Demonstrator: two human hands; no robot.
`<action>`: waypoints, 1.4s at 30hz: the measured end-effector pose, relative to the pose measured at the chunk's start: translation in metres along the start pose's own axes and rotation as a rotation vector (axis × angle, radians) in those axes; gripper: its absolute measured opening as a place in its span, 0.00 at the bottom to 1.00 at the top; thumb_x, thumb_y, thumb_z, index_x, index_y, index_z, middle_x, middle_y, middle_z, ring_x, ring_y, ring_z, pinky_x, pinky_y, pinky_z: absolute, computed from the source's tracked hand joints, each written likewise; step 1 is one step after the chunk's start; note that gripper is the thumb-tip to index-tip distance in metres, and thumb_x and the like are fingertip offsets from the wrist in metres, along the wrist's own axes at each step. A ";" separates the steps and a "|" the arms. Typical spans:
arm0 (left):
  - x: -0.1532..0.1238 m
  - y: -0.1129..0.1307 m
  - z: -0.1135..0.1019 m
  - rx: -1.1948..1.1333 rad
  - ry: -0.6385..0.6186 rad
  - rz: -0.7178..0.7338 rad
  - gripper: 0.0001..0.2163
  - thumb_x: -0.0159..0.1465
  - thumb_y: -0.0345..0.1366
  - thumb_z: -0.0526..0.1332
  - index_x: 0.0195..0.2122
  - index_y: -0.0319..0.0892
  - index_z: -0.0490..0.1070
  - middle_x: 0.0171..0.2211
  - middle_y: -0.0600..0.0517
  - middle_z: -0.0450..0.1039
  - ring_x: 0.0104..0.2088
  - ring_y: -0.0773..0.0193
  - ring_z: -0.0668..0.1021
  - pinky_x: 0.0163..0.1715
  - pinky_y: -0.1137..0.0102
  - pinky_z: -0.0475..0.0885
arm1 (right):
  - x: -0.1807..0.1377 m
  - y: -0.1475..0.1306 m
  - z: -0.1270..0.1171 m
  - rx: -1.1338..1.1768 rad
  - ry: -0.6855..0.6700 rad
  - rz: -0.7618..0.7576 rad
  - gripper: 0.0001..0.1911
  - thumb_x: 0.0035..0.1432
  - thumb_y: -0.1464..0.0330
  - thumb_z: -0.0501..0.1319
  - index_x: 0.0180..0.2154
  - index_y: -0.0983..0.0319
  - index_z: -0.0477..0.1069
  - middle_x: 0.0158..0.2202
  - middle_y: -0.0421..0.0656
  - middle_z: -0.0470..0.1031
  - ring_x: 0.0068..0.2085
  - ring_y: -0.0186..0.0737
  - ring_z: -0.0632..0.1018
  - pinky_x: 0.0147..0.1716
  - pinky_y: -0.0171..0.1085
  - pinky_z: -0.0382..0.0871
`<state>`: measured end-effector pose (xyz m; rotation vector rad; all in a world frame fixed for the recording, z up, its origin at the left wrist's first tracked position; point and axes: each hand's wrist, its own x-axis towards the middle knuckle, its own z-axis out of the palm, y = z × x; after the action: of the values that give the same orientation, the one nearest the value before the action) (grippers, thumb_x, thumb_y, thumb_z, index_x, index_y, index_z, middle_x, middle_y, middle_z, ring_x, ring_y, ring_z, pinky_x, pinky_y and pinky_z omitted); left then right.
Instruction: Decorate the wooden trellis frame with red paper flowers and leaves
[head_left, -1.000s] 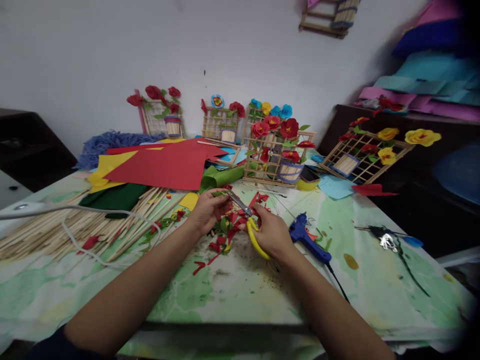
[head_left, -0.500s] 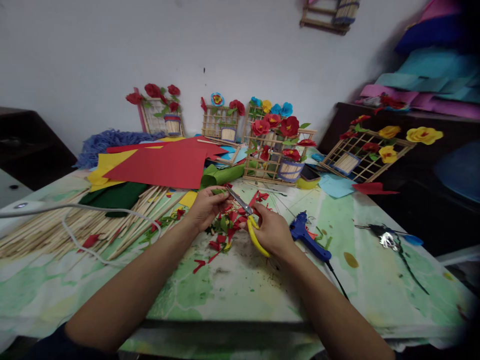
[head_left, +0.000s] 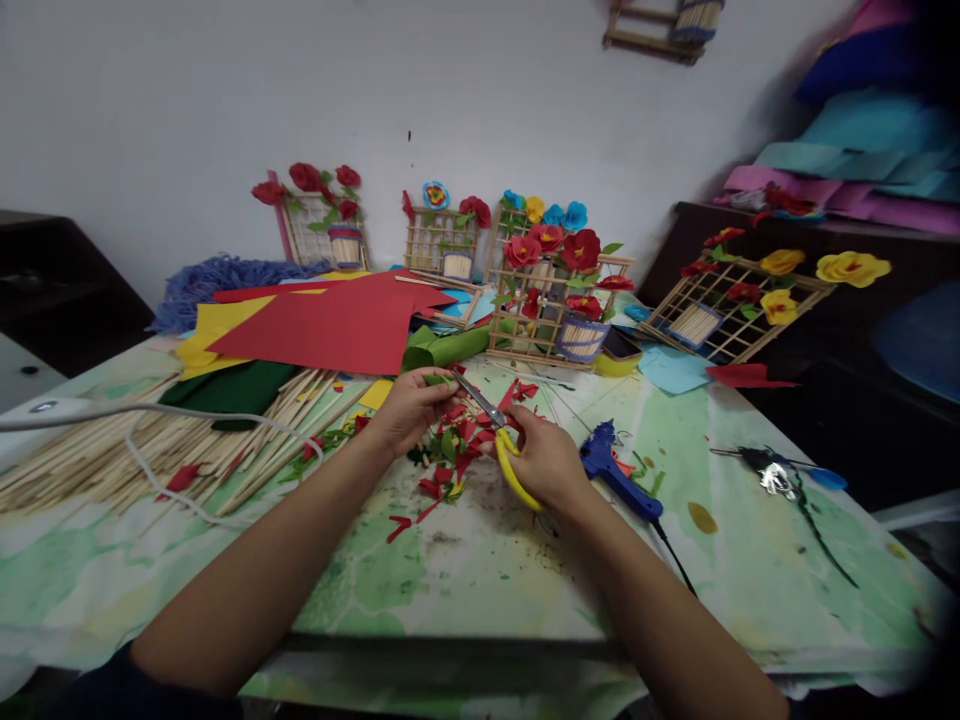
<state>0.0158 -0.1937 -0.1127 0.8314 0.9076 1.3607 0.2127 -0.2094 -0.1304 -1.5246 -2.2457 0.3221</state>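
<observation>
My right hand [head_left: 546, 462] is closed round the yellow handles of a pair of scissors [head_left: 495, 430], whose blades point up and left. My left hand [head_left: 409, 408] pinches a small green scrap [head_left: 437, 380] right at the blade tips. Below and between both hands lies a heap of red and green paper cuttings [head_left: 450, 455] on the green-and-white table cover [head_left: 480, 580].
A blue glue gun [head_left: 611, 470] with a black cord lies just right of my right hand. Bamboo sticks [head_left: 150, 450] and a white cable [head_left: 165, 415] spread at the left. Red paper sheets [head_left: 330, 325], green and yellow sheets and several lattice frames with paper flowers [head_left: 555, 300] stand behind.
Both hands and the scissors have shifted slightly up the table; the grip on the green scrap and the scissors is unchanged.
</observation>
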 end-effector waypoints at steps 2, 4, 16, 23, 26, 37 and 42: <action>0.000 0.000 0.000 0.006 0.009 0.003 0.08 0.47 0.25 0.69 0.27 0.35 0.73 0.22 0.51 0.75 0.20 0.72 0.75 0.23 0.78 0.71 | 0.000 0.000 0.000 -0.005 0.000 0.001 0.24 0.55 0.49 0.57 0.47 0.57 0.69 0.27 0.42 0.75 0.29 0.42 0.74 0.26 0.34 0.53; 0.000 0.001 0.001 0.008 0.018 0.007 0.08 0.46 0.25 0.70 0.27 0.35 0.73 0.22 0.51 0.75 0.20 0.72 0.74 0.23 0.77 0.71 | 0.000 0.000 0.001 -0.009 -0.004 0.005 0.24 0.55 0.49 0.57 0.47 0.57 0.69 0.27 0.42 0.75 0.29 0.42 0.74 0.26 0.34 0.53; 0.004 0.000 -0.002 0.004 0.031 0.020 0.08 0.44 0.26 0.70 0.25 0.35 0.73 0.22 0.50 0.75 0.21 0.72 0.74 0.24 0.78 0.70 | 0.001 0.000 0.002 -0.034 -0.025 0.018 0.25 0.56 0.49 0.56 0.49 0.57 0.69 0.30 0.43 0.77 0.31 0.43 0.75 0.27 0.34 0.54; 0.005 -0.002 -0.006 0.014 0.015 0.035 0.09 0.43 0.28 0.71 0.24 0.35 0.73 0.22 0.52 0.74 0.22 0.73 0.74 0.25 0.79 0.70 | 0.000 0.001 0.002 -0.014 -0.022 0.015 0.24 0.56 0.49 0.56 0.48 0.57 0.70 0.31 0.44 0.77 0.32 0.43 0.76 0.27 0.34 0.54; 0.007 -0.003 -0.007 0.007 0.007 0.041 0.10 0.42 0.28 0.72 0.23 0.36 0.72 0.22 0.52 0.74 0.21 0.73 0.74 0.24 0.79 0.70 | 0.000 0.002 0.002 -0.001 -0.022 0.008 0.24 0.56 0.49 0.56 0.47 0.57 0.70 0.30 0.43 0.77 0.31 0.42 0.75 0.27 0.34 0.54; 0.006 -0.001 -0.005 0.014 0.025 0.013 0.10 0.43 0.27 0.70 0.22 0.37 0.69 0.22 0.52 0.74 0.21 0.73 0.73 0.23 0.79 0.69 | 0.002 0.004 0.004 0.026 -0.026 0.002 0.22 0.57 0.49 0.56 0.44 0.58 0.71 0.30 0.43 0.77 0.32 0.42 0.76 0.27 0.34 0.55; 0.008 -0.003 -0.007 0.036 0.023 0.010 0.09 0.45 0.30 0.69 0.23 0.37 0.69 0.23 0.51 0.74 0.22 0.73 0.73 0.24 0.79 0.67 | 0.005 0.004 0.005 -0.093 0.000 0.130 0.24 0.57 0.50 0.55 0.46 0.59 0.69 0.35 0.47 0.78 0.37 0.47 0.77 0.30 0.35 0.59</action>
<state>0.0108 -0.1859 -0.1190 0.8507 0.9492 1.3684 0.2122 -0.2034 -0.1352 -1.7233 -2.1941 0.2578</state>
